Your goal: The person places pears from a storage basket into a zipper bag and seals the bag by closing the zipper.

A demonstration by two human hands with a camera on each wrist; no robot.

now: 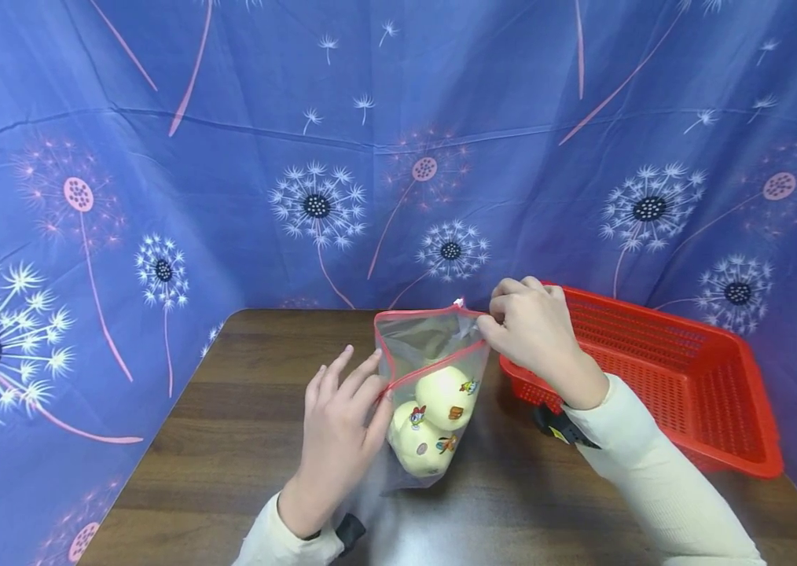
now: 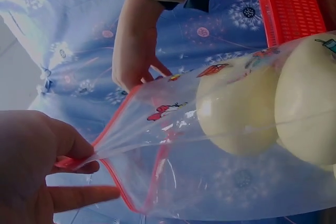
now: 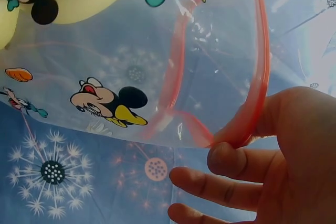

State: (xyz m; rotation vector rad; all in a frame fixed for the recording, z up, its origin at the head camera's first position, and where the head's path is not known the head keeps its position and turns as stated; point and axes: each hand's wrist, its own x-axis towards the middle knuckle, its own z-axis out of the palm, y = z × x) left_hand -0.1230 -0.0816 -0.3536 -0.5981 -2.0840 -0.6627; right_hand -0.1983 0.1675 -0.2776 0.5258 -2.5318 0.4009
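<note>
A clear zip bag [image 1: 398, 354] with red edging and cartoon prints stands upright on the table, its mouth spread wide. Smooth, pale yellow round things [image 1: 444, 397] fill its lower part; their exact kind cannot be told. My left hand [image 1: 342, 428] pinches the left corner of the red rim between thumb and finger, as the left wrist view shows, with another finger extended along the rim. At the opposite corner, my right hand [image 1: 529, 326] pinches the red edging [image 3: 257, 93] between thumb and index finger, its other fingers loosely bent. A white zip slider [image 1: 458, 303] sits on the back rim.
A red plastic basket [image 1: 706, 385] with perforated sides stands at the right, behind and under my right forearm. The brown wooden table [image 1: 229, 448] stretches to the left and front. A blue dandelion-patterned cloth [image 1: 370, 196] hangs behind and at both sides.
</note>
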